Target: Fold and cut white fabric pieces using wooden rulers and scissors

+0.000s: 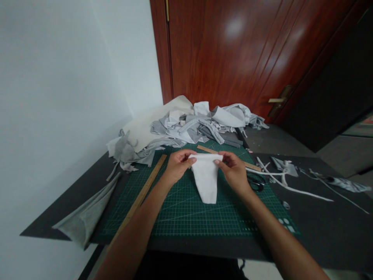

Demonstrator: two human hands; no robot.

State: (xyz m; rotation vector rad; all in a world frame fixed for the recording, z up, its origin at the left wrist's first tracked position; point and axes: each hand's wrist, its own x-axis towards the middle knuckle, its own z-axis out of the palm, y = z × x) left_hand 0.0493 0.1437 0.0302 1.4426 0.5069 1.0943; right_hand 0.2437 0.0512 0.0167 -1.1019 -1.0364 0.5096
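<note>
A small white piece of fabric (pixel 205 179), wide at the top and narrowing toward me, lies on a green cutting mat (pixel 186 217). My left hand (pixel 178 166) pinches its upper left corner. My right hand (pixel 234 171) pinches its upper right corner. Both hands have their fingers closed on the cloth's top edge. A long wooden ruler (pixel 140 198) lies along the mat's left side, apart from my hands.
A heap of grey and white fabric scraps (pixel 186 126) sits behind the mat. Black scissors (pixel 256 182) lie just right of my right hand. White strips and scraps (pixel 291 177) lie on the dark table at right. Grey cloth (pixel 84 217) hangs at the left edge. A second ruler (pixel 206 149) lies behind the cloth.
</note>
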